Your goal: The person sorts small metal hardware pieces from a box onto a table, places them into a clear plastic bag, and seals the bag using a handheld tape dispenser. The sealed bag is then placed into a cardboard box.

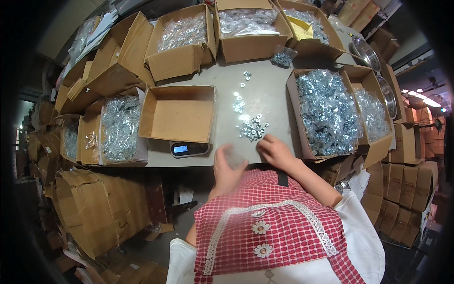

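Note:
A loose pile of small shiny metal pieces, like nuts or washers (253,128), lies on the grey table in front of me. At its near edge is my right hand (275,152), fingers curled together with the tips down by the table; whatever they may pinch is hidden. My left hand (227,170) is raised at the table's front edge, thumb apart from the fingers. Motion smears its fingertips, and a pale haze between them cannot be made out. Beyond the pile, more small metal pieces (239,105) lie scattered in a line.
An empty open cardboard box (182,111) sits on a digital scale (190,149) at left. Boxes of bagged metal parts stand at right (326,113), at left (121,128) and along the back (248,22). A small filled bag (283,57) lies near the back.

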### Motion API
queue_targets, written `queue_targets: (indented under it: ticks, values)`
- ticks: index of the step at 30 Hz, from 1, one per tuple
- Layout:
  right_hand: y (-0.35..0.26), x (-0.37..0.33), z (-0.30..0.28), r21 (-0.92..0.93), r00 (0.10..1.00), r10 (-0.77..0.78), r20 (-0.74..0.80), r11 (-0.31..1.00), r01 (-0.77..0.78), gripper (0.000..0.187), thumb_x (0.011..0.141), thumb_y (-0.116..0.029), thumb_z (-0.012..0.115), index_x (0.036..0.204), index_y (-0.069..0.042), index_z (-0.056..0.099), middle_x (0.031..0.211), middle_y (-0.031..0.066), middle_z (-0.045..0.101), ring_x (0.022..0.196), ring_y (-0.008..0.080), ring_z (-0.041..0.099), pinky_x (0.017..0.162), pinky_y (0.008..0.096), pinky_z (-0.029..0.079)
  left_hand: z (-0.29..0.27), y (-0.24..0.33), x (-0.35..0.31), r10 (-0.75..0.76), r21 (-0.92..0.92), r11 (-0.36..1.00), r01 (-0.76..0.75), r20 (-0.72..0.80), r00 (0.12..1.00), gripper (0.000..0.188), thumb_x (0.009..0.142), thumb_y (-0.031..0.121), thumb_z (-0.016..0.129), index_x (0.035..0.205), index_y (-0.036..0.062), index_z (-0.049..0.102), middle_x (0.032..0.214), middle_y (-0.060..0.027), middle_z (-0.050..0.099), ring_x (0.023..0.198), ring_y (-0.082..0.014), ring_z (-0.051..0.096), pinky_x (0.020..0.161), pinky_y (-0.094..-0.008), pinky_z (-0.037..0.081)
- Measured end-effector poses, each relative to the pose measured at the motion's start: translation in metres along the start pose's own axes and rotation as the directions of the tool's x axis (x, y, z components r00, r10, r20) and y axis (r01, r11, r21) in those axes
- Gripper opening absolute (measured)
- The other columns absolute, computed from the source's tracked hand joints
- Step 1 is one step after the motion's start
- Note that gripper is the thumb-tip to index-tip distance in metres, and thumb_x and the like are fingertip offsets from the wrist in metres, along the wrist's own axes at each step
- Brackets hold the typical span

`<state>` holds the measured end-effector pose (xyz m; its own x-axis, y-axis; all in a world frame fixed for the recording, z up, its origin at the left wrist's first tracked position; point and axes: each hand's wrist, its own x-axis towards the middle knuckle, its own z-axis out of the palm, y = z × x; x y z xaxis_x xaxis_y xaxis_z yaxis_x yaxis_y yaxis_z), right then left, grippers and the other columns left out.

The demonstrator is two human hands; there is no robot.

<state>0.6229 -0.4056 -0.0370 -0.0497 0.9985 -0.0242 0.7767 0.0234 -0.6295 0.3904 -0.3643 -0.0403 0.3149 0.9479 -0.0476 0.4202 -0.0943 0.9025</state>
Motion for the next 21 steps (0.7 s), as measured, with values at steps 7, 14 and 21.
queue_targets:
  ticks: [7,14,21]
  values:
    - [0.022,0.027,-0.014,-0.043,0.931,0.237,-0.278,0.965,-0.259,0.030,0.092,-0.015,0.067,0.119,-0.008,0.059,0.104,0.0207,0.068,0.092,0.0457,0.069,0.080,0.0538,0.056,0.013,0.002,0.008,0.061,-0.010,0.998,-0.061,-0.032,0.998,0.075,0.072,0.015,0.093,0.135,0.0045,0.053,0.130,-0.0183,0.061,0.122,-0.0395,0.058,0.105,-0.0493,0.046]
    - [0.009,0.035,-0.032,0.059,0.955,0.073,-0.287,0.997,-0.059,0.020,0.093,-0.015,0.074,0.109,-0.003,0.073,0.097,0.0134,0.068,0.082,0.0299,0.070,0.072,0.0412,0.055,0.022,0.010,0.019,0.104,0.070,0.992,-0.102,-0.029,0.994,0.072,0.072,0.012,0.092,0.133,0.0053,0.055,0.126,-0.0145,0.060,0.117,-0.0327,0.059,0.103,-0.0443,0.048]
    - [-0.053,-0.001,-0.069,0.152,0.945,-0.315,-0.088,0.933,0.325,0.029,0.090,-0.005,0.078,0.119,-0.004,0.075,0.105,0.0122,0.068,0.088,0.0283,0.071,0.077,0.0378,0.058,0.024,0.007,0.018,0.113,0.069,0.991,-0.110,-0.039,0.993,0.071,0.073,0.012,0.091,0.133,0.0052,0.055,0.127,-0.0141,0.060,0.115,-0.0304,0.061,0.101,-0.0418,0.050]
